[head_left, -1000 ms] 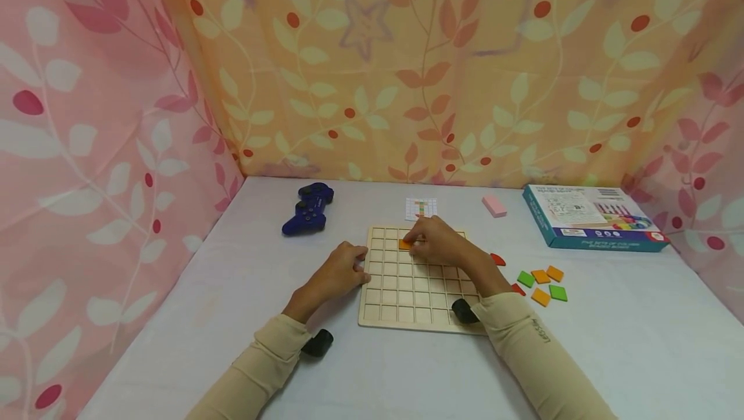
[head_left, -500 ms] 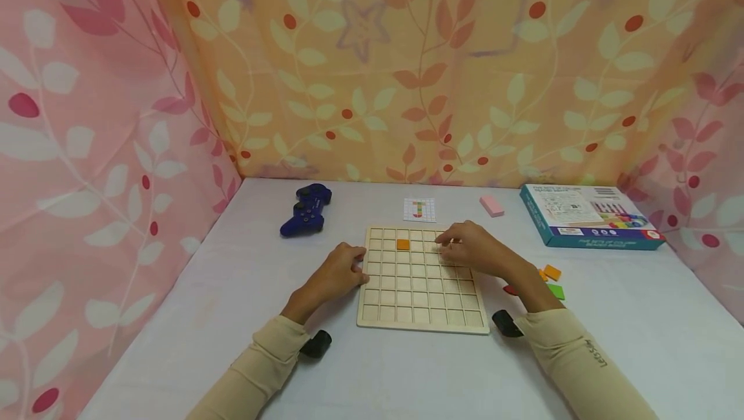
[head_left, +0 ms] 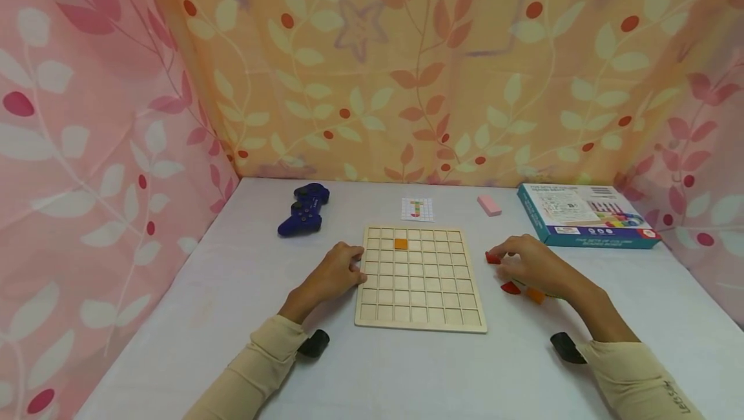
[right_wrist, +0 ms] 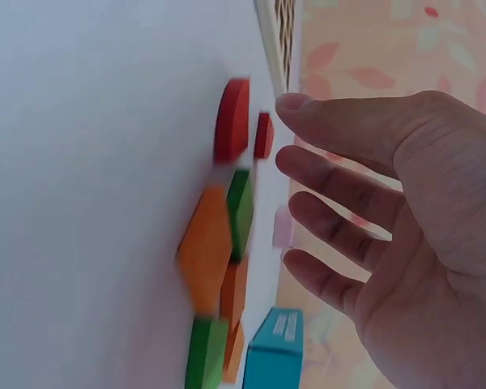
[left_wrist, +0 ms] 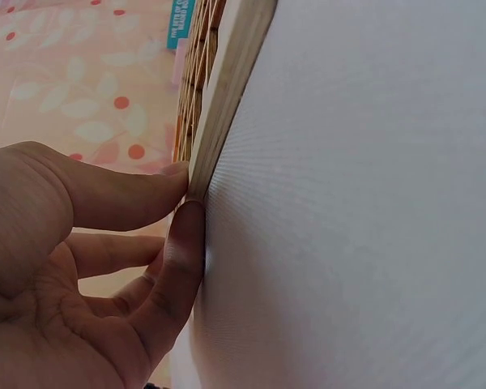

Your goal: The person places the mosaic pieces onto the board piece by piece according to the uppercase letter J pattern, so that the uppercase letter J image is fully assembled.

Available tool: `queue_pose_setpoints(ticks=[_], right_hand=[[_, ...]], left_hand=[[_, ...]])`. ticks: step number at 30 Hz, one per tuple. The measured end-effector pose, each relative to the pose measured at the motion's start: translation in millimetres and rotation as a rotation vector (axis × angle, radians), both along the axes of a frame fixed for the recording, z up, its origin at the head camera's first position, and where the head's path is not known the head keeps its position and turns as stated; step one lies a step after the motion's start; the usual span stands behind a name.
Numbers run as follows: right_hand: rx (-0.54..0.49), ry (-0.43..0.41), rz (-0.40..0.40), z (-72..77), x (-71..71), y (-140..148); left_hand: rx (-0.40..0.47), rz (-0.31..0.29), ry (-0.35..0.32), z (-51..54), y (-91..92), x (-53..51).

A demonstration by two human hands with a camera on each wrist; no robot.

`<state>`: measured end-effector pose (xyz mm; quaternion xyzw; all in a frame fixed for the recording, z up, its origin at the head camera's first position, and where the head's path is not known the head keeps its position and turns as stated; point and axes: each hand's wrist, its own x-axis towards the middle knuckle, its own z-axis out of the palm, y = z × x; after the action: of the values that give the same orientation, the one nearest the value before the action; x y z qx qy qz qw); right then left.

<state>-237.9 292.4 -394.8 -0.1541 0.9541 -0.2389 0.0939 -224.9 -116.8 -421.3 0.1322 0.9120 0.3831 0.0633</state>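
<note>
A light wooden grid board lies flat, with one orange square in an upper-left cell. My left hand touches the board's left side with thumb and a fingertip; the left wrist view shows that thumb against the wooden edge. Right of the board, my right hand hovers with fingertips beside a red piece. In the right wrist view this hand is unclosed, nothing between thumb and fingers, near a small red piece. Another red piece lies nearer me.
Orange and green pieces lie below my right hand, partly hidden in the head view. Behind the board are a patterned card and a pink block. A blue game controller stands left, a box right.
My right hand has moved away from the orange square on the board, rightward and toward me, to the loose pieces. The orange square stays in its cell. My left hand remains at the board's edge.
</note>
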Motion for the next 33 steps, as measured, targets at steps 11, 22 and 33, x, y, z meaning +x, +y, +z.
queue_pose_setpoints(ticks=[11, 22, 33], right_hand=[[0.057, 0.050, 0.004, -4.0, 15.5, 39], [0.062, 0.084, -0.015, -7.1, 19.3, 60], [0.077, 0.090, -0.030, -10.7, 18.9, 70]], left_hand=[[0.008, 0.003, -0.001, -1.1, -1.7, 0.1], [0.010, 0.000, 0.008, -2.8, -2.0, -0.5], [0.004, -0.001, 0.007, 0.4, 0.0, 0.7]])
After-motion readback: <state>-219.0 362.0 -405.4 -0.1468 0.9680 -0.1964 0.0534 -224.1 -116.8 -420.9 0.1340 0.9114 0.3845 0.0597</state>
